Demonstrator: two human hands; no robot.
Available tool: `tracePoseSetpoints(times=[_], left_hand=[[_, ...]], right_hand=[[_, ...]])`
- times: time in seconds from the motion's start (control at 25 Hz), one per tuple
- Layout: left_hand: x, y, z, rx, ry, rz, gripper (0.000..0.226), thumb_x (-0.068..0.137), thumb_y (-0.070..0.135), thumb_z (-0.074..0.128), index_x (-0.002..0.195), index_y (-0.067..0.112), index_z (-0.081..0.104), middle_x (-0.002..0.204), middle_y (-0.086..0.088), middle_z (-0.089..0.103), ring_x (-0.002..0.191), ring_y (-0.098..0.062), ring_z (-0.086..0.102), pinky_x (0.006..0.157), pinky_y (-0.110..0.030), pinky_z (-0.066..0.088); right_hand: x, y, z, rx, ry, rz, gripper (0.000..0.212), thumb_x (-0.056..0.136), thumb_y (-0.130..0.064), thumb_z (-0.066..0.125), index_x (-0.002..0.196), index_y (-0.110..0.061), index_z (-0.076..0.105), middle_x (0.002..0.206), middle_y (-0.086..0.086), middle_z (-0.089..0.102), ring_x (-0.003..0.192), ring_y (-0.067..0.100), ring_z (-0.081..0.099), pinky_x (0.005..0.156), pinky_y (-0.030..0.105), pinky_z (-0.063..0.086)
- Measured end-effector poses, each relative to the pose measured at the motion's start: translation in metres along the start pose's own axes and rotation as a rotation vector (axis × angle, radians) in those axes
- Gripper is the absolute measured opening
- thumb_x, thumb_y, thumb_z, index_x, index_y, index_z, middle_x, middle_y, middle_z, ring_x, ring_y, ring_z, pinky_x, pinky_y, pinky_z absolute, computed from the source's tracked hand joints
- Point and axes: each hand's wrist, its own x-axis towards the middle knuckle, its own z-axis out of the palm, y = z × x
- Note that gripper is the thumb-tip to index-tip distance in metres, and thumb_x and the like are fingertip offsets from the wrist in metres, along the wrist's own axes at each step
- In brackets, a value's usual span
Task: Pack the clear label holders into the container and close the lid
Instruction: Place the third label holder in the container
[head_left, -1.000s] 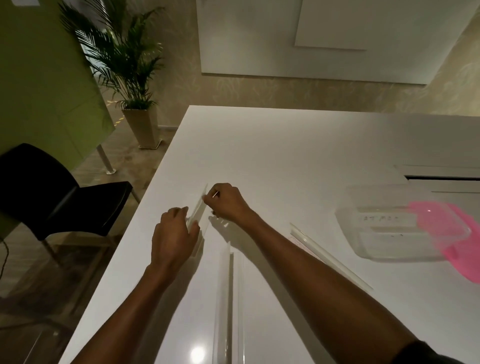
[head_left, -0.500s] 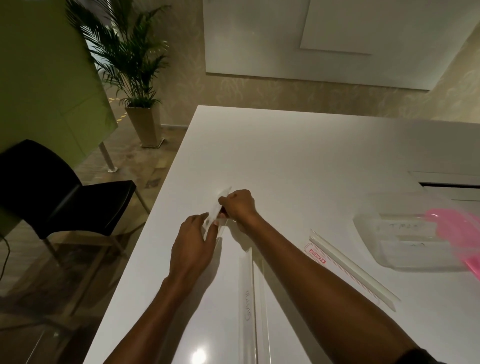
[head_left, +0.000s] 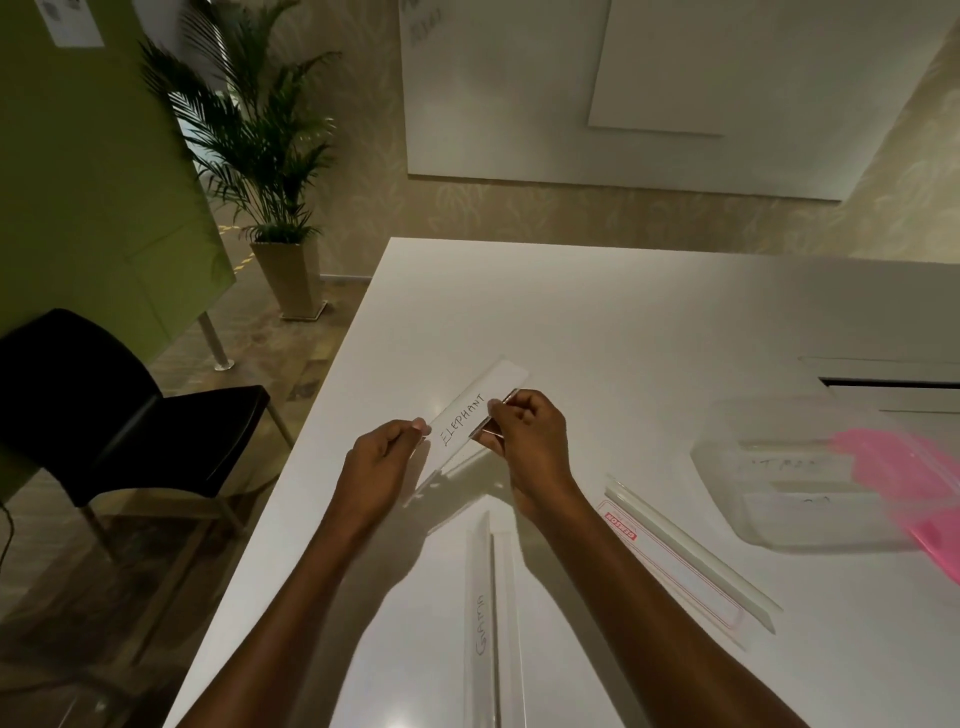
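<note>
Left hand (head_left: 382, 460): fingertips pinch the near-left edge of a label holder (head_left: 470, 418), wrist low over the surface (head_left: 649, 322).
Right hand (head_left: 527, 441): curled around the holder's right edge, thumb and forefinger closed on it, forearm coming in from the lower right.
Held holder: lifted off the surface and tilted, its far end pointing up and away; handwriting reads "ELEPHANT".
Second holder (head_left: 485, 618): lies flat between the two forearms, running toward the camera; handwritten word looks like "GAMMA".
Third holder (head_left: 691, 545): lies diagonally right of the right forearm, on a strip with a red outline and a small red printed tag whose letters are too small to read.
Container (head_left: 800, 483): clear tub at the right, open, with holders already inside; faint writing on them cannot be read.
Lid (head_left: 909, 483): pink, resting against the tub's right side, not closed.
Change from half a second ago: the held holder has been raised and turned so its written face shows; before, it was edge-on and the word was hidden. Both hands keep their grip.
</note>
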Motion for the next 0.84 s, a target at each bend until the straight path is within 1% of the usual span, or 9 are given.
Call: tracePoseSetpoints(times=[0.04, 0.12, 0.2, 0.28, 0.4, 0.52, 0.64, 0.76, 0.84], left_hand=[[0.0, 0.005, 0.003, -0.075, -0.024, -0.012, 0.031, 0.099, 0.048, 0.057, 0.104, 0.029, 0.08, 0.102, 0.014, 0.079, 0.094, -0.004, 0.073, 0.083, -0.033, 0.056], [0.0, 0.016, 0.01, -0.183, -0.075, -0.02, 0.029, 0.098, 0.047, 0.061, 0.106, 0.026, 0.08, 0.105, 0.007, 0.08, 0.1, -0.02, 0.075, 0.088, -0.044, 0.06], [-0.001, 0.028, 0.018, -0.229, -0.099, -0.004, 0.029, 0.097, 0.045, 0.065, 0.109, 0.023, 0.079, 0.109, 0.002, 0.079, 0.107, -0.031, 0.072, 0.086, -0.04, 0.059], [-0.004, 0.044, 0.029, -0.253, -0.106, 0.025, 0.031, 0.093, 0.047, 0.069, 0.111, 0.023, 0.079, 0.111, 0.003, 0.078, 0.111, -0.027, 0.071, 0.082, -0.029, 0.056], [-0.011, 0.067, 0.049, -0.268, -0.203, 0.108, 0.045, 0.083, 0.05, 0.079, 0.117, 0.021, 0.077, 0.118, 0.001, 0.077, 0.115, -0.021, 0.071, 0.095, -0.03, 0.059], [-0.017, 0.084, 0.071, -0.132, -0.421, 0.191, 0.056, 0.077, 0.037, 0.09, 0.128, 0.025, 0.071, 0.124, 0.003, 0.075, 0.115, -0.015, 0.071, 0.09, -0.022, 0.058], [-0.021, 0.101, 0.101, -0.027, -0.484, 0.217, 0.062, 0.073, 0.036, 0.093, 0.13, 0.028, 0.07, 0.123, 0.005, 0.075, 0.113, -0.017, 0.071, 0.088, -0.025, 0.059], [-0.024, 0.117, 0.142, -0.021, -0.49, 0.244, 0.057, 0.074, 0.038, 0.092, 0.126, 0.026, 0.073, 0.119, 0.005, 0.076, 0.109, -0.017, 0.072, 0.081, -0.022, 0.056], [-0.025, 0.126, 0.17, -0.011, -0.518, 0.254, 0.055, 0.074, 0.037, 0.092, 0.125, 0.026, 0.073, 0.119, 0.004, 0.077, 0.108, -0.016, 0.072, 0.081, -0.021, 0.055]], right_hand=[[-0.004, -0.005, -0.006, 0.044, 0.007, -0.009, 0.015, 0.099, -0.005, 0.064, 0.106, 0.007, 0.058, 0.117, 0.036, 0.065, 0.08, 0.023, 0.078, 0.073, 0.03, 0.064], [-0.013, -0.014, -0.018, 0.115, 0.026, -0.035, 0.018, 0.1, -0.006, 0.064, 0.11, 0.008, 0.057, 0.118, 0.034, 0.066, 0.084, 0.022, 0.078, 0.075, 0.03, 0.064], [-0.021, -0.025, -0.031, 0.197, 0.044, -0.067, 0.022, 0.1, -0.006, 0.064, 0.112, 0.01, 0.055, 0.117, 0.034, 0.063, 0.087, 0.026, 0.074, 0.079, 0.032, 0.065], [-0.03, -0.035, -0.045, 0.274, 0.061, -0.097, 0.021, 0.1, -0.005, 0.065, 0.108, 0.01, 0.054, 0.121, 0.036, 0.059, 0.095, 0.033, 0.071, 0.082, 0.034, 0.064], [-0.042, -0.05, -0.068, 0.375, 0.108, -0.107, 0.006, 0.101, -0.004, 0.063, 0.097, -0.004, 0.058, 0.126, 0.035, 0.06, 0.113, 0.042, 0.07, 0.086, 0.038, 0.064], [-0.048, -0.067, -0.099, 0.396, 0.138, -0.146, 0.012, 0.102, -0.003, 0.061, 0.093, -0.011, 0.059, 0.123, 0.032, 0.064, 0.109, 0.035, 0.072, 0.084, 0.036, 0.064], [-0.048, -0.082, -0.141, 0.376, 0.119, -0.158, 0.011, 0.101, -0.004, 0.062, 0.093, -0.012, 0.06, 0.121, 0.033, 0.064, 0.112, 0.037, 0.071, 0.085, 0.035, 0.064], [-0.037, -0.095, -0.191, 0.283, 0.171, -0.165, 0.009, 0.099, -0.016, 0.068, 0.101, -0.012, 0.061, 0.121, 0.032, 0.065, 0.106, 0.028, 0.074, 0.09, 0.036, 0.063], [-0.027, -0.102, -0.225, 0.222, 0.215, -0.147, 0.031, 0.097, -0.025, 0.069, 0.121, -0.009, 0.058, 0.126, 0.026, 0.065, 0.113, 0.027, 0.071, 0.099, 0.04, 0.059]])
